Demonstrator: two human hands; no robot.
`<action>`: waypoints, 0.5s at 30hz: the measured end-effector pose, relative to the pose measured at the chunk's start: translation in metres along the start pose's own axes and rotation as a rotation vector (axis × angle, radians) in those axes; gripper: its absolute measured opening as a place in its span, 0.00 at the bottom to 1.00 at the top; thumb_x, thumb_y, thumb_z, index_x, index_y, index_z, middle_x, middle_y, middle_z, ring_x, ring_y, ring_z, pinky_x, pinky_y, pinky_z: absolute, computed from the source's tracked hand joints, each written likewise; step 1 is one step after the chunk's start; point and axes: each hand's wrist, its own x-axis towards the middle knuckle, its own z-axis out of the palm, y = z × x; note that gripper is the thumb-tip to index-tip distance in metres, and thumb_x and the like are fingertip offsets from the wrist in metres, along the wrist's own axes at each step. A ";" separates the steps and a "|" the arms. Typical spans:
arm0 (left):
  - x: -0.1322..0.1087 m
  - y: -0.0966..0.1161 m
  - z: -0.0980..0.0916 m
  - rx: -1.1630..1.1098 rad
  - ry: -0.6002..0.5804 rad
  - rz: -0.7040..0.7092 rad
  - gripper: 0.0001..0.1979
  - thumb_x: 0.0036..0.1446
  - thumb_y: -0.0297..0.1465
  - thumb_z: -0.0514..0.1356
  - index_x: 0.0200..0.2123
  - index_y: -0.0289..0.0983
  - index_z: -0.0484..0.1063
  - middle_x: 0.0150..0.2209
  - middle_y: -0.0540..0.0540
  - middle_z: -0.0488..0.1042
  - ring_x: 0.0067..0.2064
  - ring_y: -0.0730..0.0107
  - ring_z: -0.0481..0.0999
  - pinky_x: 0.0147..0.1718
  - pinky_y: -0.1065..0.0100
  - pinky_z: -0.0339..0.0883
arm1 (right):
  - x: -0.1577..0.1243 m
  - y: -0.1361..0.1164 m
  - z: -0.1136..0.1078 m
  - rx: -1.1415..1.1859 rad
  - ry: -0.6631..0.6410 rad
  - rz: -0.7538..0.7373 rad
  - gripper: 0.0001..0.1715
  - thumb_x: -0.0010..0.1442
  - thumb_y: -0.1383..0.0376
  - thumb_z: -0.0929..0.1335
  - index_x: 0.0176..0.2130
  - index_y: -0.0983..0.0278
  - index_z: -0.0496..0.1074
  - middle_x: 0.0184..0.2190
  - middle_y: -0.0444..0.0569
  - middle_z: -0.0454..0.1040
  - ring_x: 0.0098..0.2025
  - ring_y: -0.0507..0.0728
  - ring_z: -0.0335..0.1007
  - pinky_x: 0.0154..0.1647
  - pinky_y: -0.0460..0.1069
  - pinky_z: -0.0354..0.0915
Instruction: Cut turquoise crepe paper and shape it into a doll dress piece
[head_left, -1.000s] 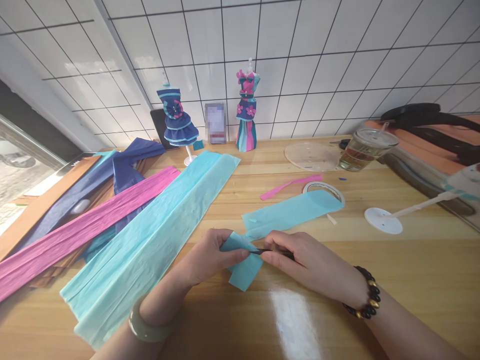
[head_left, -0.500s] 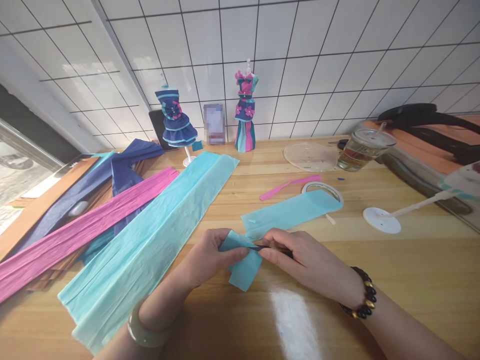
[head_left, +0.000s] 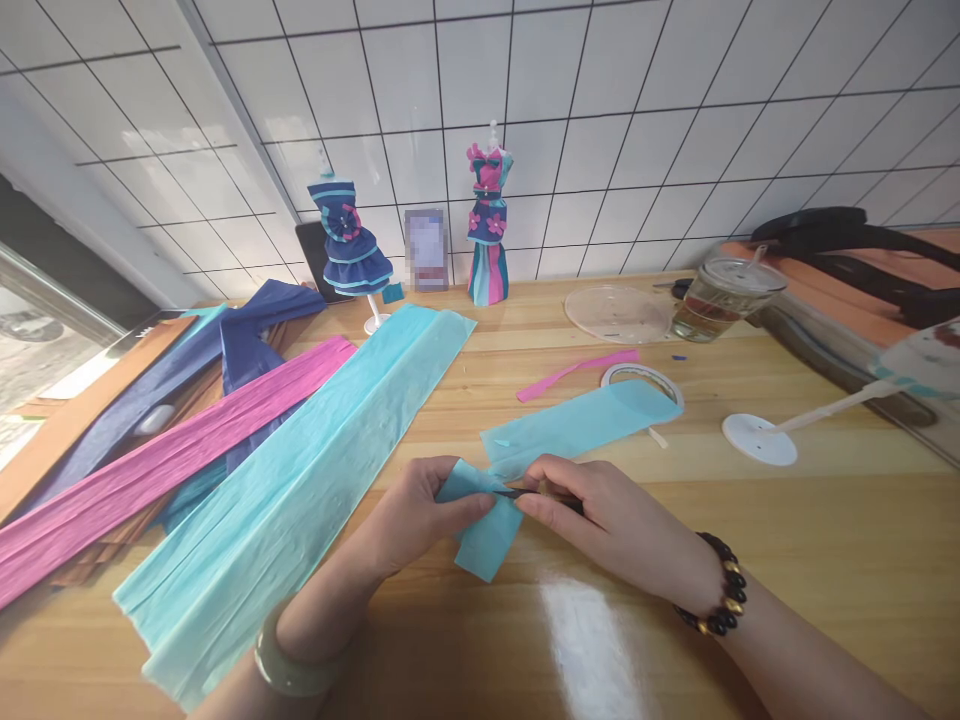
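My left hand (head_left: 431, 510) pinches a small light-blue crepe paper piece (head_left: 489, 540) between thumb and fingers. My right hand (head_left: 581, 510) is closed on a slim black tool (head_left: 559, 497), perhaps tweezers or small scissors, whose tip meets the paper beside my left thumb. Just beyond the hands, a wider light-blue strip (head_left: 577, 425) lies partly over a white tape roll (head_left: 671, 378). Behind it is a thin pink strip (head_left: 574, 370). Long light-blue crepe sheets (head_left: 322, 480) stretch diagonally left of my left hand.
Two dressed mini mannequins (head_left: 356, 255) (head_left: 488, 225) stand by the tiled wall, a phone (head_left: 426, 250) between them. Pink paper (head_left: 187, 430) and blue paper lie left. A clear plate (head_left: 619, 313), a lidded cup (head_left: 724, 300), a white stand (head_left: 759, 440) and an orange bag (head_left: 915, 260) are right.
The view has shifted very slightly. Both hands keep nearly the same pose, with the paper and the black tool still held together.
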 end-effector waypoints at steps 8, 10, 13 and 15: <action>0.000 0.001 0.002 -0.032 0.012 -0.001 0.11 0.50 0.36 0.62 0.25 0.34 0.68 0.22 0.53 0.67 0.25 0.77 0.63 0.23 0.75 0.57 | 0.000 -0.001 0.001 0.001 0.014 0.007 0.16 0.63 0.54 0.57 0.32 0.61 0.65 0.23 0.41 0.68 0.24 0.51 0.62 0.26 0.45 0.53; 0.000 0.002 0.002 -0.040 0.007 0.006 0.11 0.50 0.36 0.62 0.25 0.33 0.68 0.22 0.53 0.66 0.25 0.77 0.63 0.24 0.75 0.57 | 0.000 -0.001 0.001 0.003 0.016 0.002 0.16 0.63 0.55 0.57 0.32 0.61 0.65 0.22 0.40 0.68 0.24 0.51 0.61 0.26 0.45 0.53; 0.000 0.004 0.002 -0.047 -0.003 0.024 0.11 0.50 0.35 0.62 0.25 0.33 0.68 0.22 0.53 0.66 0.25 0.77 0.63 0.25 0.74 0.57 | 0.000 -0.002 0.001 0.004 0.027 -0.004 0.16 0.63 0.55 0.57 0.31 0.61 0.64 0.22 0.40 0.67 0.24 0.51 0.61 0.25 0.45 0.53; 0.000 0.005 0.003 -0.052 -0.012 0.033 0.10 0.50 0.35 0.61 0.25 0.33 0.68 0.22 0.53 0.67 0.25 0.76 0.63 0.25 0.74 0.57 | 0.000 -0.002 0.001 0.007 0.030 -0.007 0.16 0.63 0.55 0.57 0.31 0.61 0.63 0.22 0.40 0.67 0.24 0.50 0.60 0.25 0.45 0.52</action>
